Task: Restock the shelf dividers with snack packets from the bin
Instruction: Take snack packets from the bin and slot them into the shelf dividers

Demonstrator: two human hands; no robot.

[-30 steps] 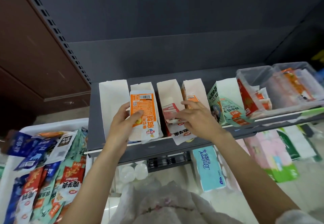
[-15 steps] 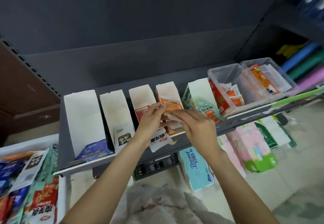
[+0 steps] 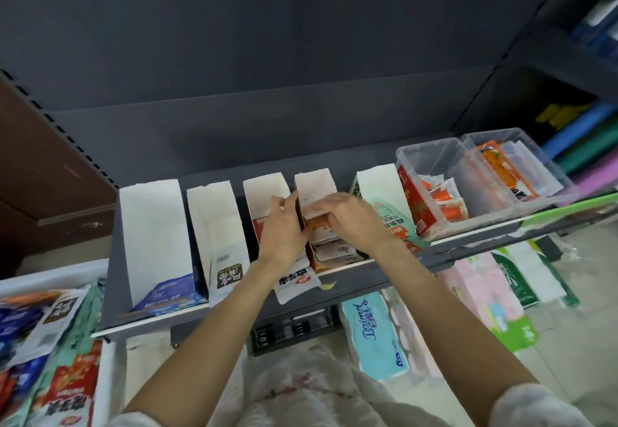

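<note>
The light blue tissue pack [image 3: 374, 333] under the shelf reads "Baimei" in cursive script. The blue packet [image 3: 170, 294] in the leftmost divider carries faint lettering too blurred to read. Packets elsewhere bear Chinese characters too small and blurred to make out.

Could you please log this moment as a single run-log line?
left hand steadies fourth divider | right hand presses orange packet into it | bin lower left

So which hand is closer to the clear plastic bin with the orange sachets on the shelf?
Right. The right hand is over the fourth white divider, a divider away from the clear plastic bin. The left hand is further left, gripping that divider's left wall.
</note>
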